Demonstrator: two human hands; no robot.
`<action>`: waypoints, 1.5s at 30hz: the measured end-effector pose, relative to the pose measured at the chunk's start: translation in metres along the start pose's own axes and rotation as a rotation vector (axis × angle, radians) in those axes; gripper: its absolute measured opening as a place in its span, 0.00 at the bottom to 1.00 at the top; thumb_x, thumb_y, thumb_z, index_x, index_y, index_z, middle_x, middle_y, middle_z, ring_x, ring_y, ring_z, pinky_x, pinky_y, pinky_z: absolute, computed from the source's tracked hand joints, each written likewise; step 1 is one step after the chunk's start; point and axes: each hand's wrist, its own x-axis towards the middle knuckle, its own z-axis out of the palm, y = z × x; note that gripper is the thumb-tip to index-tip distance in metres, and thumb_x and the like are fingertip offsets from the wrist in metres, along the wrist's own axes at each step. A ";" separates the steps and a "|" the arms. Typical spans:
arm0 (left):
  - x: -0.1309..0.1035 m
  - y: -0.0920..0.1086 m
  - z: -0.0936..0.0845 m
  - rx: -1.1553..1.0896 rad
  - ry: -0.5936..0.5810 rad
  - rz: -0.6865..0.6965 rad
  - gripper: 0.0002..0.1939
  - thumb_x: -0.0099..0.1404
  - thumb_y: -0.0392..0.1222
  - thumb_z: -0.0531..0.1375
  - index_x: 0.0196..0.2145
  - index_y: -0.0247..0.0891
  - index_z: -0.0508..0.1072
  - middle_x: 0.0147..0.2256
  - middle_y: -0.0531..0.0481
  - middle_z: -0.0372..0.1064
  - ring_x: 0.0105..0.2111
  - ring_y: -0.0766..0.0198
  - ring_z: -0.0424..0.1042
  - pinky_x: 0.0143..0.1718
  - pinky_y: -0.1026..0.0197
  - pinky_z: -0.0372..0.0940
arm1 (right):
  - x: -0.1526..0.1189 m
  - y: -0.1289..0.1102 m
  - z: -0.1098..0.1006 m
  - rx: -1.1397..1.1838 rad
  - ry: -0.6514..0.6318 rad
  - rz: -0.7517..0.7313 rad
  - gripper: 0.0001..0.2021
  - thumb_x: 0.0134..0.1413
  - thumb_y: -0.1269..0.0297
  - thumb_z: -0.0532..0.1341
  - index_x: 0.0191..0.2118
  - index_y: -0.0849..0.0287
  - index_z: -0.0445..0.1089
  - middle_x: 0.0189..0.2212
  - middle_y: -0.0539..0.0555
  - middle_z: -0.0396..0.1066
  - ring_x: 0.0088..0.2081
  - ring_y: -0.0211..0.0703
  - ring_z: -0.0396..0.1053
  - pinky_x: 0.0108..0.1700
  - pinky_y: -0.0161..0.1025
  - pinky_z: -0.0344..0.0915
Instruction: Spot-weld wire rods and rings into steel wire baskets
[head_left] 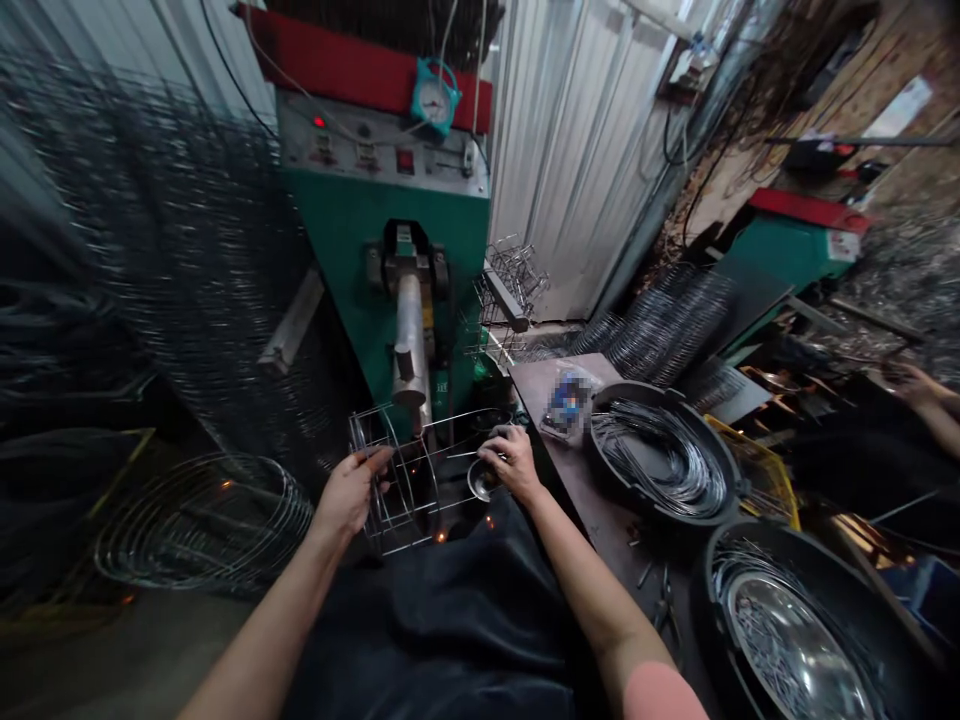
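Note:
My left hand [354, 492] is closed around the left end of a wire rack [405, 520], a frame of thin metal rods with curved hoops. It tilts below the welding machine's round metal arm [409, 340]. My right hand [511, 462] is at the frame's right side, fingers pinched together on a thin metal wire [461, 457] that points left. Just under those fingers is a small round shiny metal piece [480, 482]; whether they touch it I cannot tell. Several orange sparks glow around the frame. A dark apron [450, 610] covers my lap.
The green machine [322, 240] with its red top stands ahead. To the right, a table [544, 375] bears a black tub [731, 490] of wire rings; another tub [709, 600] holds a steel bowl. Stacked wire hoops [202, 525] are at left. Another person's arm [934, 400] shows far right.

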 end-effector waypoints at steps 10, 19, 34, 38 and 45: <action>-0.001 0.004 0.001 0.012 -0.011 0.006 0.21 0.36 0.48 0.68 0.28 0.34 0.71 0.24 0.53 0.62 0.24 0.70 0.59 0.18 0.69 0.50 | 0.031 -0.004 0.027 0.059 -0.086 -0.137 0.06 0.53 0.60 0.60 0.30 0.54 0.72 0.47 0.53 0.65 0.48 0.48 0.56 0.51 0.45 0.54; -0.004 0.006 0.001 -0.017 -0.009 -0.002 0.20 0.35 0.48 0.68 0.26 0.35 0.70 0.24 0.53 0.61 0.25 0.70 0.58 0.19 0.70 0.49 | 0.032 -0.004 0.028 0.071 -0.115 -0.151 0.07 0.53 0.59 0.59 0.29 0.53 0.72 0.45 0.51 0.68 0.46 0.47 0.57 0.49 0.44 0.55; 0.011 0.009 -0.001 -0.069 -0.052 0.015 0.20 0.34 0.46 0.69 0.25 0.33 0.70 0.24 0.53 0.61 0.22 0.72 0.55 0.16 0.71 0.47 | 0.056 -0.006 0.028 0.109 -0.183 -0.155 0.07 0.52 0.59 0.61 0.28 0.54 0.72 0.40 0.52 0.70 0.43 0.47 0.58 0.46 0.44 0.56; 0.010 0.010 -0.001 -0.067 -0.055 0.017 0.19 0.35 0.46 0.68 0.25 0.33 0.70 0.24 0.53 0.62 0.22 0.72 0.56 0.17 0.71 0.47 | 0.059 -0.008 0.026 0.127 -0.186 -0.169 0.07 0.52 0.60 0.61 0.28 0.54 0.72 0.40 0.51 0.70 0.43 0.47 0.58 0.47 0.45 0.56; 0.013 0.008 0.000 -0.070 -0.042 0.020 0.19 0.36 0.46 0.67 0.26 0.33 0.70 0.24 0.52 0.63 0.23 0.71 0.58 0.18 0.70 0.50 | 0.059 -0.008 0.024 0.101 -0.200 -0.142 0.06 0.51 0.60 0.61 0.28 0.54 0.73 0.43 0.52 0.69 0.45 0.49 0.56 0.48 0.47 0.56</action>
